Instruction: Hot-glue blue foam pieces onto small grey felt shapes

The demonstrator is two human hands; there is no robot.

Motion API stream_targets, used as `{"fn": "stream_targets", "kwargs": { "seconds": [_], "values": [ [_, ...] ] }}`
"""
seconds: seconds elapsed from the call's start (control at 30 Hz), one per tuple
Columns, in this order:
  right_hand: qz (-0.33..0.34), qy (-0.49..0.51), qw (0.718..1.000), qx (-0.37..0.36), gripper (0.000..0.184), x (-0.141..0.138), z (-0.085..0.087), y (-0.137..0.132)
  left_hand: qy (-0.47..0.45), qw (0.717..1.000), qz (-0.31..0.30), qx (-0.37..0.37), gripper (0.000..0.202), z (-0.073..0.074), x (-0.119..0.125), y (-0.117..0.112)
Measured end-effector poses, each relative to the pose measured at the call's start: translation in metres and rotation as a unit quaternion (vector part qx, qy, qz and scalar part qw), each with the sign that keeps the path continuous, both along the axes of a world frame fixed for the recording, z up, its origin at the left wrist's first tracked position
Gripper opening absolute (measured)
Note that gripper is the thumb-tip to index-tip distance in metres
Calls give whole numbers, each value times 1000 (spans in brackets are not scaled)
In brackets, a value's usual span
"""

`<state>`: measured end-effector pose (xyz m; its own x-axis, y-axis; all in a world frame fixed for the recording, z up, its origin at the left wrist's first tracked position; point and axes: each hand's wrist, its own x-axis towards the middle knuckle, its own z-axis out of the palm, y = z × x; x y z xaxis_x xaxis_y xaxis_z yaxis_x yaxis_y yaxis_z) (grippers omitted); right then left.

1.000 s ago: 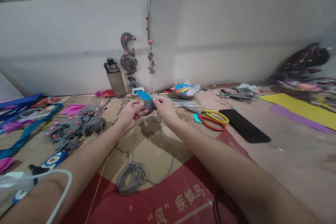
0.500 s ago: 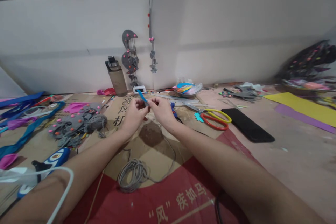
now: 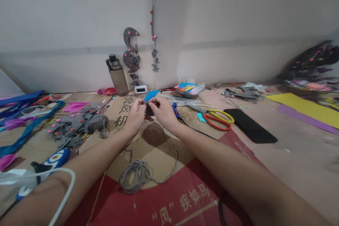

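Note:
My left hand (image 3: 135, 116) and my right hand (image 3: 164, 113) meet over the cardboard, fingertips pinched together. A blue leaf-shaped piece (image 3: 151, 95) stands up out of their fingers, its lower end hidden. Something dark grey shows between the fingertips, too small to make out. Grey cord (image 3: 173, 144) trails from below my right hand to a loose coil (image 3: 134, 176) nearer to me. Just beyond my right hand lies a blue tool (image 3: 175, 109), partly covered by the hand.
Scissors with red and yellow handles (image 3: 217, 119) lie to the right, beside a black phone (image 3: 250, 125). Grey felt pieces with pink dots (image 3: 76, 123) are heaped at left. A bottle (image 3: 118, 79) stands by the white board (image 3: 225, 17). A white cable (image 3: 69, 183) crosses my left forearm.
The blue piece has turned from a narrow edge-on strip to show its broad face, leaning right. My hands stay nearly in place, fingers still pinched.

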<state>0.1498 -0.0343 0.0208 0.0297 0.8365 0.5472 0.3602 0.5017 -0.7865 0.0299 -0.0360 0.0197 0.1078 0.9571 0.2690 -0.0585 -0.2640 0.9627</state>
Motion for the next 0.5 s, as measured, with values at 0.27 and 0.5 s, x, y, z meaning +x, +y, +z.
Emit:
{"fn": "stream_targets", "kwargs": {
  "seconds": [0.27,0.5],
  "values": [
    [-20,3,1000,-13,10,1,2,-1,-70,997,-23,-27,12,4,3,-1],
    [-5,21,999,-27,11,0,3,-2,-94,995,-25,-23,18,10,1,-5]
  ]
}}
